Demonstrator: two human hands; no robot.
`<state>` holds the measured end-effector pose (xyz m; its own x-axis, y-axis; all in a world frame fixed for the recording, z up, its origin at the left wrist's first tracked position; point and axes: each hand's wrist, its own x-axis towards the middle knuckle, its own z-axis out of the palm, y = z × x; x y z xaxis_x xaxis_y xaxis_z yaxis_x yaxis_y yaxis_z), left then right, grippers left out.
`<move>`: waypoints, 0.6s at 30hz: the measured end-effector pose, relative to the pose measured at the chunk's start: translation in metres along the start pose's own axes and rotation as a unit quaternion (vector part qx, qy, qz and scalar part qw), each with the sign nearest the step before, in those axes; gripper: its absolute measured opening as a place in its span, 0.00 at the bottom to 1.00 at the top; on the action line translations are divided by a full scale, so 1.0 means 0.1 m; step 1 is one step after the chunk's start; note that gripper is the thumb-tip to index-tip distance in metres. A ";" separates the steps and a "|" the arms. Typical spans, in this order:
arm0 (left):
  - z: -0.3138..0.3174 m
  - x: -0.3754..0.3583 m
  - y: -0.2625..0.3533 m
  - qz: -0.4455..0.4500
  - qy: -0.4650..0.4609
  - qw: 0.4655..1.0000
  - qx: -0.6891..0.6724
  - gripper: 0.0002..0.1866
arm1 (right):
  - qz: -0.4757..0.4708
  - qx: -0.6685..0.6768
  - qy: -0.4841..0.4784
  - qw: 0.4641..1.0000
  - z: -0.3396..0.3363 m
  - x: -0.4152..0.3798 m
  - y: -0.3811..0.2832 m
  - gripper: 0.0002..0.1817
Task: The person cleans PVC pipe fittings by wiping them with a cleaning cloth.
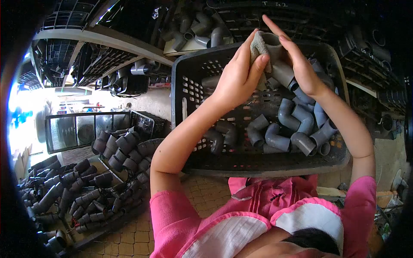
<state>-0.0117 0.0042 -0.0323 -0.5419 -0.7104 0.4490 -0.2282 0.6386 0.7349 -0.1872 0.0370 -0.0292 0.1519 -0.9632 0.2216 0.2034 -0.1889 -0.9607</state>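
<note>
My left hand [243, 73] is closed on a pale grey cloth [259, 47], thumb and fingers pressing it against a grey pipe elbow [272, 39]. On the elbow's other side lies my right hand [303, 64], palm against it and fingers stretched upward, so the fitting is held between both hands. Part of the elbow is hidden by the cloth and fingers. Both hands are over the far side of a black perforated crate [258, 171]. Inside the crate lie several loose grey elbows, among them a curved pair [296, 115] near the middle.
Left of the crate, many dark pipe fittings [92, 193] lie in a large heap. Behind them stands a black-framed crate [88, 129]. Racks with a metal beam [107, 41] cross the upper left. More grey fittings [200, 30] rest on a board beyond the crate.
</note>
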 end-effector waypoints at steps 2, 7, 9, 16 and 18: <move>-0.03 0.00 -0.01 0.002 -0.020 0.999 -0.030 0.30 | -0.036 -0.088 0.000 0.995 -0.03 0.01 -0.01 0.30; -0.22 0.00 0.09 -0.120 -0.126 0.976 -0.129 0.28 | 0.000 -0.147 -0.084 0.986 -0.16 0.04 -0.09 0.32; -0.19 -0.02 0.10 -0.116 -0.121 0.969 -0.182 0.28 | 0.034 -0.121 -0.122 0.985 -0.18 0.03 -0.13 0.32; -0.21 0.03 0.08 -0.111 -0.097 0.954 -0.261 0.29 | 0.185 0.003 0.006 0.983 -0.04 0.00 -0.18 0.33; -0.24 0.06 0.16 -0.117 -0.025 0.959 -0.258 0.26 | 0.265 0.117 0.074 0.954 -0.08 0.06 -0.15 0.34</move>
<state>0.0006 0.0033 -0.0055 -0.5651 -0.7936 0.2256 0.0747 0.2231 0.9719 -0.1971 0.0322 -0.0143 0.1585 -0.9311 -0.3284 0.3485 0.3640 -0.8638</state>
